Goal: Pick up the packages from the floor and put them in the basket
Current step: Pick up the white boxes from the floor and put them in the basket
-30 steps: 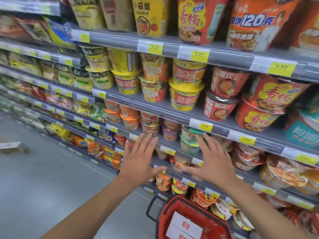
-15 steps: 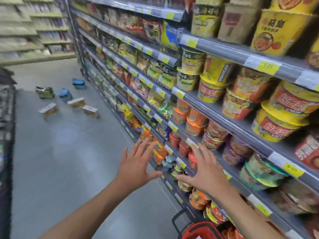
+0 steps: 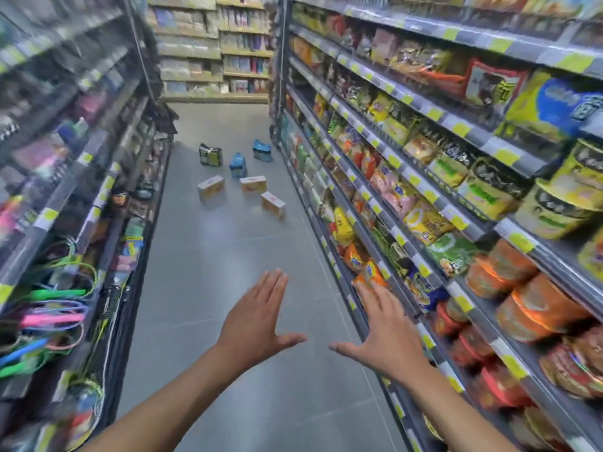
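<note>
Six packages sit on the floor at mid-frame: three pale boxes, two blue bags, one dark pack. Two hands at the bottom (both empty): left hand, right hand.

Bright, even light fills the aisle, with small soft shadows close under the packages and a dull sheen on the grey floor. Heavy blur smears the left shelves into streaks, and the near end of the right shelves is smeared too, worst toward the frame edges. The wide lens bows the shelf lines and splays them outward. The left hand and right hand are fairly sharp, while the back shelves look soft and washed out.
</note>
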### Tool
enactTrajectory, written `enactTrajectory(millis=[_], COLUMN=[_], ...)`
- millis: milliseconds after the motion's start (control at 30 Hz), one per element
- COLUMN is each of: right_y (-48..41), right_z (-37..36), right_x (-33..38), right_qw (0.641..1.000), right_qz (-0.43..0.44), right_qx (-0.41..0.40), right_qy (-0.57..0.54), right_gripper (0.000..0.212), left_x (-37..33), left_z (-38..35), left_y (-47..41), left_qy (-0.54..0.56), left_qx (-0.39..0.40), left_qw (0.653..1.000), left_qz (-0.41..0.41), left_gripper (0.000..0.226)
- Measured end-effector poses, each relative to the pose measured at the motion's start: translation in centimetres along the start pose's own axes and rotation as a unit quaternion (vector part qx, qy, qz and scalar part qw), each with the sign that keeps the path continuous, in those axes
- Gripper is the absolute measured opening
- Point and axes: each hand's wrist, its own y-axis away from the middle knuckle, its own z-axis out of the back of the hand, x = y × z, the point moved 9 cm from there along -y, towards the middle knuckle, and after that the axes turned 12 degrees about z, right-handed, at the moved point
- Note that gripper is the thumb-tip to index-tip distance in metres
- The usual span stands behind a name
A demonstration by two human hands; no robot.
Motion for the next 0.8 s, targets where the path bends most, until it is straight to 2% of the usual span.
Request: enactTrajectory(millis=[167,333,500,800], right_y=[-6.3,-12.0,-18.1,-33.0], right_z=[-1.5,-2.6,-3.5,-5.0], right_x=[4.9,6.7,6.5,2.1], right_qw=[0.999,0.998,0.995,0.991], right_qz=[0.039,0.061,0.088,0.127], right_qx=[0.013,0.029,0.033,0.047], right_qy=[0.006,0.012,0.027,-0.011], right_gripper=[0.141,0.139,0.142,0.142], left_x=[7.1,10.7,12.7,14.8], left_z=[1.2,1.7,1.0,0.6], left_y=[-2.5,-5.6,-10.4,-23.7], left_qy=[0.005,-0.001,0.008,-0.012], left_qx=[-0.013,-0.016,-0.008,-0.001], left_qw=[0.999,0.998,0.997,0.992], left_qz=[0.036,0.055,0.073,0.123], left_gripper=[0.125,0.124,0.126,0.122])
